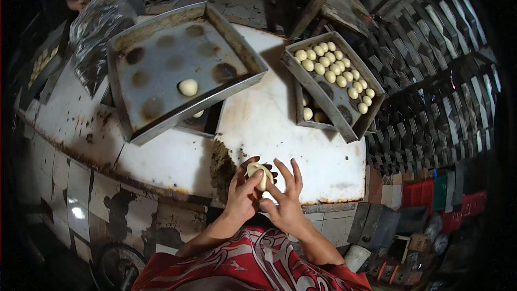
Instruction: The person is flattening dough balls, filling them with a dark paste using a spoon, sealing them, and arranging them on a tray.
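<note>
Past red shirt point(237, 256), got 6 o'clock dough point(265, 178) cupped in curled left fingers point(251, 183), with right fingers point(296, 172) loosely spread at its edge, probably just one ball point(188, 87) done in 10 o'clock tray point(166, 79), loads left at 2.

– Shines brightest where?
– On the white table point(328, 161); fades to black, bending lines, at the rim.
– Any glare?
– On one tile point(78, 214), yes.
– And shadow?
– Darkens the table beside the right-hand tray point(316, 90).

I see open tabletop point(261, 110) between the large tray point(175, 70) and smaller tray point(322, 96). A brown crumbly heap point(221, 167) crowds the left hand point(243, 191).
</note>
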Action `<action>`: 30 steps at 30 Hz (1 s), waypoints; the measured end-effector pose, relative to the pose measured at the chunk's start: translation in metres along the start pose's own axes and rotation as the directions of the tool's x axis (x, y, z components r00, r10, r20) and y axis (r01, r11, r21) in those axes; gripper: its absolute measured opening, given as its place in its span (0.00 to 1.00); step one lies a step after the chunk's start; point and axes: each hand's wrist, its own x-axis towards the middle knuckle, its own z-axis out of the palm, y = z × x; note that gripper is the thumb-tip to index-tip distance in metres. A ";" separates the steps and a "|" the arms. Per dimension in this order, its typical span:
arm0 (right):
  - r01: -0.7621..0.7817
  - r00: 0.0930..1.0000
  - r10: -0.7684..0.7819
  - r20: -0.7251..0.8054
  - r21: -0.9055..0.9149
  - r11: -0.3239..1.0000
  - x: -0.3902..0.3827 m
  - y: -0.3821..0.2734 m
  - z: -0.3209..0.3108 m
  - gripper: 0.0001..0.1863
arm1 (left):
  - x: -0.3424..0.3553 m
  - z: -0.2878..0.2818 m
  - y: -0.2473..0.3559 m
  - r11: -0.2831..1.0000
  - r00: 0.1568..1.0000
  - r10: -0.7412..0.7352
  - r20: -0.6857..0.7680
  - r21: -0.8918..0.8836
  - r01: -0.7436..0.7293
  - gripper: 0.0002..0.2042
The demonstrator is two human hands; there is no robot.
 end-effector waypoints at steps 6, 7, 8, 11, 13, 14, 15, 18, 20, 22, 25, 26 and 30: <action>-0.172 0.969 0.227 -0.101 0.385 0.907 -0.010 0.050 -0.047 0.11 | 0.008 0.024 -0.026 0.771 0.931 -0.281 0.233 0.633 0.074 0.35; -0.150 0.980 0.188 -0.059 0.395 0.906 -0.019 0.065 -0.044 0.12 | 0.004 0.031 -0.035 0.776 0.913 -0.329 0.239 0.620 0.117 0.37; -0.122 0.990 0.141 -0.018 0.404 0.906 -0.030 0.082 -0.039 0.13 | 0.001 0.040 -0.046 0.782 0.895 -0.370 0.249 0.604 0.155 0.38; -0.028 0.950 0.127 -0.284 0.330 0.944 -0.074 0.110 -0.023 0.14 | 0.011 0.052 -0.106 0.928 0.984 -0.146 0.098 0.359 0.102 0.30; -0.072 0.913 0.162 -0.374 0.244 0.967 -0.100 0.128 -0.018 0.12 | 0.020 0.068 -0.153 0.984 0.995 0.074 -0.064 0.170 -0.062 0.19; -0.042 0.923 0.138 -0.358 0.262 0.964 -0.116 0.144 -0.017 0.12 | 0.034 0.063 -0.180 0.981 0.990 0.111 -0.083 0.170 -0.095 0.19; -0.143 0.920 0.280 -0.274 0.431 0.891 -0.131 0.165 -0.014 0.12 | 0.058 0.048 -0.207 0.734 0.913 0.403 0.067 0.572 -0.366 0.18; -0.316 0.841 0.478 -0.254 0.487 0.814 -0.136 0.237 -0.009 0.15 | 0.089 0.038 -0.224 -0.290 0.786 0.173 0.593 0.793 -0.535 0.18; -0.315 0.837 0.478 -0.268 0.478 0.820 -0.101 0.275 -0.011 0.15 | 0.094 0.035 -0.226 -0.571 0.761 0.020 0.648 0.633 -0.523 0.27; -0.311 0.842 0.516 -0.158 0.639 0.703 -0.058 0.268 -0.002 0.15 | 0.079 0.046 -0.212 -0.429 0.865 -0.133 0.484 0.759 -0.490 0.37; 0.031 0.993 0.016 -0.117 0.390 0.921 -0.056 0.248 0.018 0.11 | 0.037 0.051 -0.156 -0.105 0.868 -0.036 0.496 0.861 -0.497 0.40; 0.253 0.967 -0.245 -0.067 0.178 0.951 -0.065 0.241 0.015 0.10 | 0.018 0.047 -0.133 -0.017 0.869 0.013 0.494 0.869 -0.494 0.38; 0.306 0.948 -0.319 0.015 0.244 0.920 -0.079 0.302 -0.016 0.03 | -0.069 0.018 -0.066 0.311 0.921 0.292 0.258 0.885 -0.346 0.30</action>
